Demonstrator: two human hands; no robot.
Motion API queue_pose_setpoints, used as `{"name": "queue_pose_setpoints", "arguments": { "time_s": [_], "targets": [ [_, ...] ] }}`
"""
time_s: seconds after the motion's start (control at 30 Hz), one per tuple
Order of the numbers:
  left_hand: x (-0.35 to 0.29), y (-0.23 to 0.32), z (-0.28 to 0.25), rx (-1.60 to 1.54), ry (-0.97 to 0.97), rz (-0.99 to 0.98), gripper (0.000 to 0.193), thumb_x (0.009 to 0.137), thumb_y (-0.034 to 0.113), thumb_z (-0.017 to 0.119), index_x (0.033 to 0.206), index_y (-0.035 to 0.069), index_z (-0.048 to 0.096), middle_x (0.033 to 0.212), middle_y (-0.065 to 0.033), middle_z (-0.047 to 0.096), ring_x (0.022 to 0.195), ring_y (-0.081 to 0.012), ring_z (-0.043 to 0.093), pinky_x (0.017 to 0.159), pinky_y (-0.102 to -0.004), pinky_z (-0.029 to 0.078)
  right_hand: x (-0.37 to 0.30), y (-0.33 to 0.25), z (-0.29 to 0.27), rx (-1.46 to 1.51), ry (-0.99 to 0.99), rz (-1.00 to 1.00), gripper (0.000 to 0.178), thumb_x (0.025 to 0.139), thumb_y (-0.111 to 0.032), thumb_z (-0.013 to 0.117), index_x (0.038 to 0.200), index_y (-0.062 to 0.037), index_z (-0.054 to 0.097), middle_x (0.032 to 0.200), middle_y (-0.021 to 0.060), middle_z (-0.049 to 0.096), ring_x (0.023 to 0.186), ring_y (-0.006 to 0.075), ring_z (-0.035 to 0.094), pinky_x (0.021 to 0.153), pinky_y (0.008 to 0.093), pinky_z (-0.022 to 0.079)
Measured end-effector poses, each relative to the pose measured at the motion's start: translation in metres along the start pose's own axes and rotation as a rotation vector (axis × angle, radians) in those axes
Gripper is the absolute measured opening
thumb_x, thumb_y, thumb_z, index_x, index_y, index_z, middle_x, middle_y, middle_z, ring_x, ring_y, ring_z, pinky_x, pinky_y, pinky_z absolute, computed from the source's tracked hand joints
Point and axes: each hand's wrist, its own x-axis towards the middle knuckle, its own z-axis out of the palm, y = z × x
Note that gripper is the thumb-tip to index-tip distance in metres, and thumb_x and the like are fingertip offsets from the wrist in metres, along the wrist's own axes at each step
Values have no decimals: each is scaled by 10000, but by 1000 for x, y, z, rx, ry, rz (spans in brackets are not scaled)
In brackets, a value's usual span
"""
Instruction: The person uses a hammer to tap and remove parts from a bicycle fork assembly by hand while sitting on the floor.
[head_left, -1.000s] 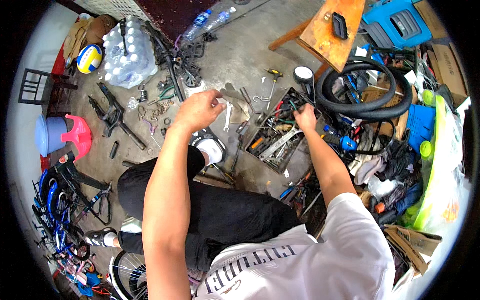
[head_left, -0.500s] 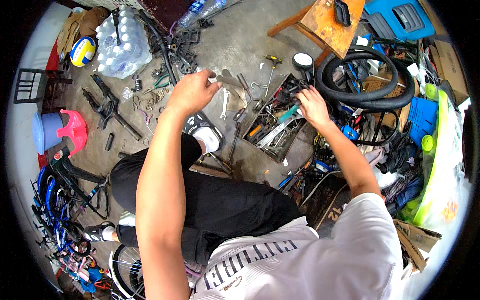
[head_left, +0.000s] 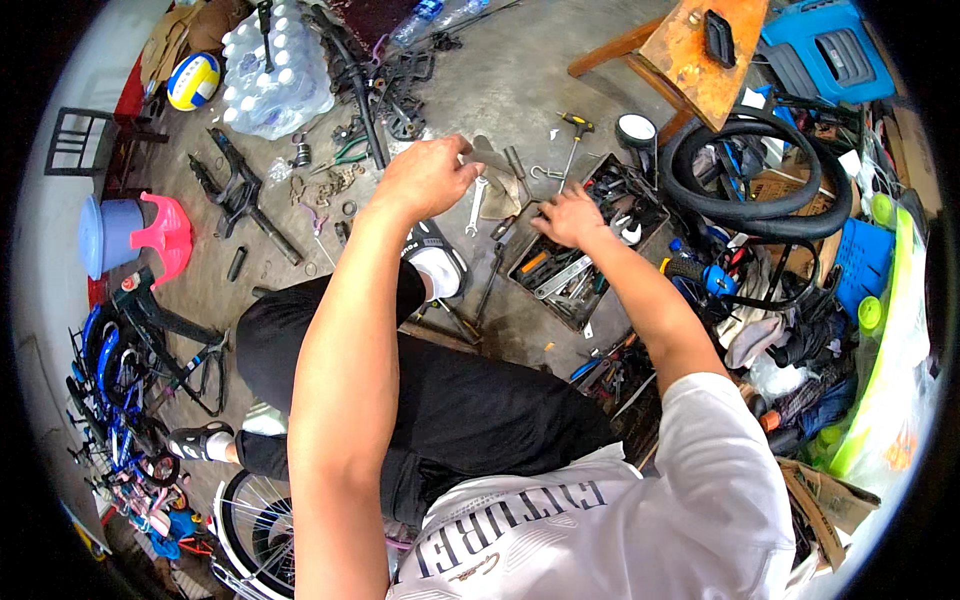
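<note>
Head view: left hand [head_left: 428, 176] now raised higher than a second ago, clenched on a small grey metal part [head_left: 487, 157] above the concrete floor [head_left: 520, 80]. Right hand [head_left: 567, 216] lowered from mid-air onto the open toolbox [head_left: 585, 245], fingers spread, grip unclear. Inside: wrenches, pliers, orange-handled tool [head_left: 532, 263], jumbled.

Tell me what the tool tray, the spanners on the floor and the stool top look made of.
Tool tray: dark, thin walls, probably metal or hard plastic; unclear. Spanners: bare steel by their silvery grey sheen. Stool top: wood, orange-brown with worn, stained patches. The right hand reaches into the tray; the left hand holds a grey, metal-looking part.
</note>
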Motion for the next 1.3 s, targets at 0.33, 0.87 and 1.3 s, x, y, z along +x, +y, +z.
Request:
{"name": "queue_pose_setpoints", "arguments": {
  "time_s": [0.33, 0.87, 1.3],
  "targets": [
    [-1, -3, -19, -17, 65, -32, 465, 958, 409, 621, 1212, 23, 675, 1078, -214, 732, 1036, -392, 694, 915, -470, 534, -46, 41, 35, 1, 140, -143, 440, 1002, -517, 527, 1136, -142, 715, 1086, 110, 698, 1160, 330, 606, 1163, 549, 329],
    [10, 12, -26, 15, 114, 97, 394, 932, 319, 652, 1164, 1, 675, 999, -201, 742, 976, -389, 703, 853, -491, 552, 26, -5, 70, -177, -347, 247, 864, 726, -618, 813, 1391, -129, 553, 1298, 137, 669, 1258, 330, 606, 1051, 534, 437],
    [-2, 12, -51, 15, 213, 140, 401, 932, 321, 647, 1166, -4, 668, 1012, -236, 715, 1004, -415, 678, 864, -500, 536, 4, 38, 14, -133, -324, 216, 858, 696, -656, 807, 1341, -117, 635, 1366, 155, 611, 1348, 333, 495, 1105, 511, 376]
  ]
}}
